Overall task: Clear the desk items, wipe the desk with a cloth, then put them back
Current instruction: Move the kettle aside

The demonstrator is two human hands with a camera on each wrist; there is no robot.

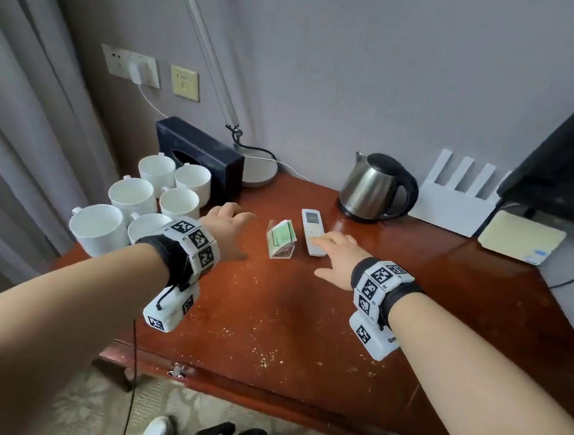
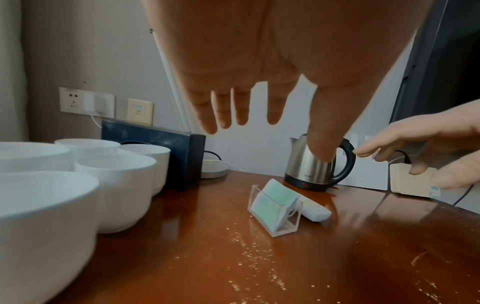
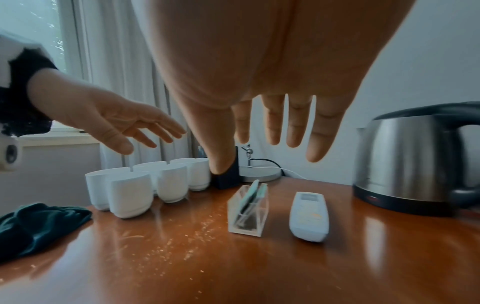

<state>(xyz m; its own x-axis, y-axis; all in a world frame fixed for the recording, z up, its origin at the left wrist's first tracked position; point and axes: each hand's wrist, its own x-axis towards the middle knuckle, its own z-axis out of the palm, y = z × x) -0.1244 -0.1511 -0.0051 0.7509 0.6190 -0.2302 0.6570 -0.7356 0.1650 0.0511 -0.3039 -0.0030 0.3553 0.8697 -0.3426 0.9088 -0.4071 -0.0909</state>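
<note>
Hovering palm-down over the crumb-speckled worktop (image 1: 274, 315), both empty: left hand (image 1: 227, 226) spread beside the white cups (image 1: 133, 196), right hand (image 1: 335, 255) spread above the remote control (image 1: 313, 231). Between them, an acrylic card holder (image 1: 281, 238). Visible only from the right wrist: a dark green cloth (image 3: 39, 226) at the worktop's left edge.

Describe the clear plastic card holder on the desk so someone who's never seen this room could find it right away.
Start at the steel kettle at the back of the wooden desk. Just in front of it lies a white remote, and the card holder sits beside that, on the side toward the white cups. It is the only see-through item, holding green-and-white cards.
</note>
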